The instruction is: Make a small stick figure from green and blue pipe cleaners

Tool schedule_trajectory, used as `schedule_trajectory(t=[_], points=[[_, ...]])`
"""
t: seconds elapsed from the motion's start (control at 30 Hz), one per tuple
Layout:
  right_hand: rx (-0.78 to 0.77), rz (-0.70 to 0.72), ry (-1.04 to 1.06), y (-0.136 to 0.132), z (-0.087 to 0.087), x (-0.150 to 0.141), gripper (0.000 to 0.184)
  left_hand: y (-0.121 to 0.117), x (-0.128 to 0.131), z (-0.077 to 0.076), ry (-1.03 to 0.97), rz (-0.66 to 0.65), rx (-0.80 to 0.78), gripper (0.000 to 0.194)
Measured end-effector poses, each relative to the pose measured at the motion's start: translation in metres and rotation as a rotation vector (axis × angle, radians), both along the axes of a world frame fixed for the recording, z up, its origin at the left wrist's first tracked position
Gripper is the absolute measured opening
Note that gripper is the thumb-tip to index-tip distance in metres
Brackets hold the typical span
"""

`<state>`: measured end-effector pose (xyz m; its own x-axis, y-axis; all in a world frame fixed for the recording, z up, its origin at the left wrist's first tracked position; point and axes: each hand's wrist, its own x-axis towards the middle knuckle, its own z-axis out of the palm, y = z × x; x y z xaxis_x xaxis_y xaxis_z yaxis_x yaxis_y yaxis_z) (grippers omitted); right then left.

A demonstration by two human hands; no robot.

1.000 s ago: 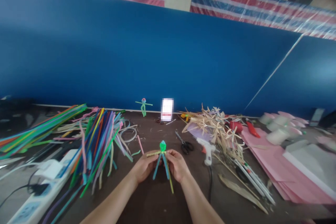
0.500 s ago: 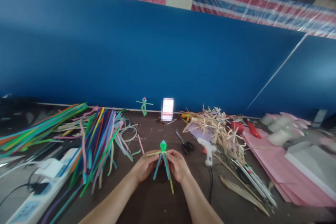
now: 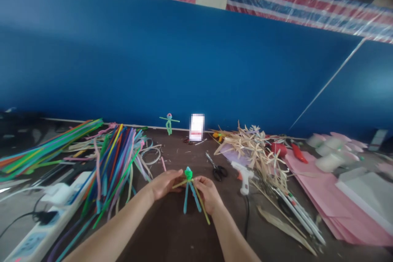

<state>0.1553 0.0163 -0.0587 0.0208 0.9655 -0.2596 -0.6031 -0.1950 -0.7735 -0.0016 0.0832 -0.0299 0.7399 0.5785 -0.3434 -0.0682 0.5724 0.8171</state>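
Note:
Between my hands is a small pipe-cleaner figure with a green head, two blue legs and yellow strips sticking out to the left and down to the right. My right hand pinches it at the right, close under the head. On the other side my left hand has its fingers closed at the figure's head and left yellow strip; its fingertips are partly hidden. At the back of the table stands another pipe-cleaner figure, green with arms spread. A pair of scissors lies just beyond my right hand.
Bundles of coloured pipe cleaners and a power strip with plugs lie at left. To the right are a white glue gun, dried straw flowers and pink sheets. A bright blurred screen stands at the back.
My left hand has shifted up and left, its fingers now nearer the figure's head. The figure has tilted slightly, its legs and right yellow strip swinging rightward. The right hand has barely moved.

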Motion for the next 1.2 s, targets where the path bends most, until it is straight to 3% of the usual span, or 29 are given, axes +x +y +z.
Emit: schedule_trajectory(t=[0.1, 0.2, 0.57, 0.97, 1.2], points=[[0.011, 0.009, 0.006, 0.000, 0.001, -0.001, 0.021, 0.002, 0.008, 0.003, 0.220, 0.015, 0.170, 0.019], [0.005, 0.008, 0.013, -0.001, 0.003, -0.001, 0.021, -0.001, 0.020, 0.000, 0.253, 0.073, 0.233, 0.014], [0.079, -0.078, -0.104, 0.000, -0.005, -0.006, 0.021, -0.010, 0.024, -0.001, 0.174, 0.109, 0.081, 0.014], [0.374, -0.008, -0.631, -0.007, 0.011, -0.003, 0.004, -0.013, 0.017, -0.003, 0.096, 0.113, -0.072, 0.009], [0.614, 0.005, -1.068, -0.017, 0.039, 0.006, 0.015, -0.015, 0.017, -0.007, 0.104, 0.103, -0.154, 0.002]])
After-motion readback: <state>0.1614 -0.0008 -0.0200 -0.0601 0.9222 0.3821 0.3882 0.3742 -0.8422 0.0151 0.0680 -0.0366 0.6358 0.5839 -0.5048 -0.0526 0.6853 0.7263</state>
